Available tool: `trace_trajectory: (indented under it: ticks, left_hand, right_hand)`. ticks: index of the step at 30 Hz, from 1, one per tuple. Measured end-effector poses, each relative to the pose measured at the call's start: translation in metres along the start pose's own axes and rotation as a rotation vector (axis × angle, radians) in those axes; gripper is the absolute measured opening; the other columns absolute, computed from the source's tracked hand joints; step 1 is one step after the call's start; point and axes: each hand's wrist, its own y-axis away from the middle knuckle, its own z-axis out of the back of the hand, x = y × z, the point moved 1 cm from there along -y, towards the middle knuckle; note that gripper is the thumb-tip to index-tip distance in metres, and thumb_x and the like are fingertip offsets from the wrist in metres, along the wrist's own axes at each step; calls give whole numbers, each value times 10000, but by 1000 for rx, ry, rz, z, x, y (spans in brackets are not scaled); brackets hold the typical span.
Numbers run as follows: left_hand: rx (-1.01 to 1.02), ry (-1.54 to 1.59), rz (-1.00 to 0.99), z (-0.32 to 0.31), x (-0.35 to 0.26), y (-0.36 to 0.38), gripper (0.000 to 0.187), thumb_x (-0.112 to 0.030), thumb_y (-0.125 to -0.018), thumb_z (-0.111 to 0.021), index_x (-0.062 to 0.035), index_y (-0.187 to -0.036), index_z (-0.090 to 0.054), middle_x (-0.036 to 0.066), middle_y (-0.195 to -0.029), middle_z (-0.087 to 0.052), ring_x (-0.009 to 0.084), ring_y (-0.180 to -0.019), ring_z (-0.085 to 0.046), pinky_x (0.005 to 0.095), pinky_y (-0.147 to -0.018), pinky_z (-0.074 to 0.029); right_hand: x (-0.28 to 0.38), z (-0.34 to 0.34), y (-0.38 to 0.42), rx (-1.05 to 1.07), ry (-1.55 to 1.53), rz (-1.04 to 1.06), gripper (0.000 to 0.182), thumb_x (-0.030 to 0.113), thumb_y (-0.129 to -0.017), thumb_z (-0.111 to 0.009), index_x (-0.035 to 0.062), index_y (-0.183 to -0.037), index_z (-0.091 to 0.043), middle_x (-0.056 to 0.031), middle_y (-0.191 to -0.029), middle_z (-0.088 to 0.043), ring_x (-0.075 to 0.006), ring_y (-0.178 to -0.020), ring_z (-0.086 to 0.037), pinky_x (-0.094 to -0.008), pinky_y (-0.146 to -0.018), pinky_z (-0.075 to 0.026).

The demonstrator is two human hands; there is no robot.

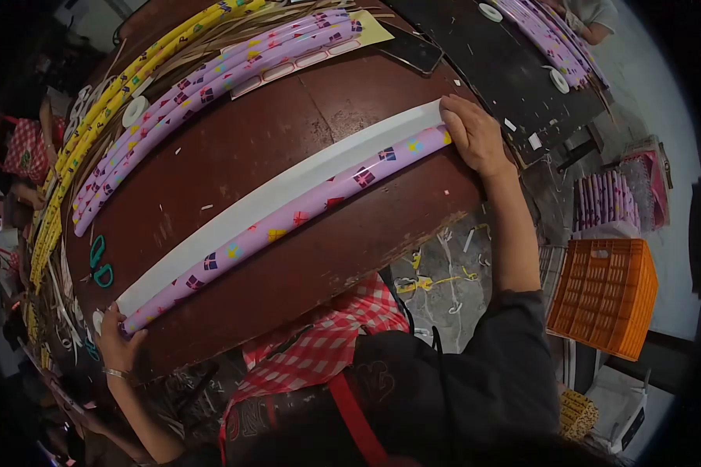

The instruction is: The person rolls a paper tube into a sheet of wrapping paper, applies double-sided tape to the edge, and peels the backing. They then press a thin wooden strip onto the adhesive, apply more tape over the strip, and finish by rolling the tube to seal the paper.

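Note:
A long roll of purple wrapping paper (288, 222) with a gift-box pattern lies across the brown table (265, 124), a strip of its white underside unrolled along the far edge. My left hand (118, 342) holds the roll's left end, with the thumb apart on the near side. At the right end my right hand (475, 136) is closed round the roll and the edge of the white strip, thumb on top. Green-handled scissors (100, 265) lie on the table just beyond my left hand.
Finished purple rolls (210, 86) and yellow rolls (125, 86) lie at the back left, beside a tape roll (135, 111). A phone (409, 51) rests at the back. An orange crate (600, 296) stands at right. Other people sit at the left and upper right.

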Motion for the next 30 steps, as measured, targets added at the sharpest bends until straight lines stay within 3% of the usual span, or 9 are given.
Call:
trace_trajectory:
  ticks: [3, 5, 6, 8, 15, 20, 24, 30]
  left_hand:
    - [-13, 19, 0, 0, -3, -1, 544, -174, -634, -864, -65, -1043, -523, 191, -1480, -493, 366, -1347, -483, 602, -1059, -281]
    - [-47, 47, -57, -2, 2, -2, 536, -130, -631, -864, -53, -1028, -513, 227, -1464, -496, 368, -1338, -493, 508, -1047, -352]
    - [-50, 44, -59, 1, -3, -1, 536, -130, -631, -864, -53, -1028, -513, 227, -1464, -496, 368, -1338, -493, 508, -1047, -352]
    - [9, 92, 29, 4, -13, -1, 544, -90, -623, -865, -43, -1029, -506, 264, -1465, -477, 379, -1350, -482, 415, -1041, -397]
    - [14, 194, 69, -1, -10, 1, 538, -62, -628, -854, -32, -1028, -497, 317, -1469, -438, 393, -1393, -428, 388, -1081, -381]
    - [-99, 157, -69, -9, -6, 5, 555, -59, -601, -849, -29, -1029, -496, 290, -1462, -458, 399, -1393, -423, 420, -1087, -381]
    - [-69, 104, -42, -3, -14, 5, 574, -106, -579, -859, -28, -1030, -513, 265, -1427, -492, 407, -1373, -435, 440, -1095, -369]
    - [-93, 9, 9, -5, -19, 8, 636, -228, -542, -887, -32, -1045, -550, 247, -1427, -496, 423, -1335, -451, 473, -1094, -333]
  right_hand:
    - [2, 1, 1, 5, -14, 3, 368, 340, -988, -548, 36, -1158, -667, -177, -1129, -690, -364, -1108, -630, -429, -944, -502]
    - [4, 3, 2, -31, -60, -35, 367, 338, -993, -534, 44, -1168, -666, -169, -1115, -694, -363, -1071, -638, -432, -923, -506]
    - [3, 3, 3, -35, -61, -37, 367, 338, -993, -534, 44, -1168, -666, -169, -1115, -694, -363, -1071, -638, -432, -923, -506]
    - [1, 2, 3, -85, -106, -95, 361, 330, -995, -529, 43, -1161, -671, -165, -1104, -697, -362, -1049, -641, -430, -914, -506]
    - [2, 2, 1, -130, -49, -82, 323, 298, -982, -554, 42, -1129, -684, -159, -1074, -700, -351, -1045, -644, -428, -909, -509]
    - [41, 11, -10, -161, -37, 121, 310, 256, -947, -599, 1, -1111, -664, -186, -1098, -679, -378, -1093, -621, -443, -943, -496]
    - [89, -5, -24, 96, -105, 259, 425, 343, -933, -625, -1, -1181, -630, -188, -1233, -617, -384, -1240, -523, -465, -1043, -414]
    - [121, -29, -35, 194, -111, 338, 439, 379, -914, -636, -4, -1128, -652, -178, -1189, -620, -372, -1182, -538, -472, -1017, -422]
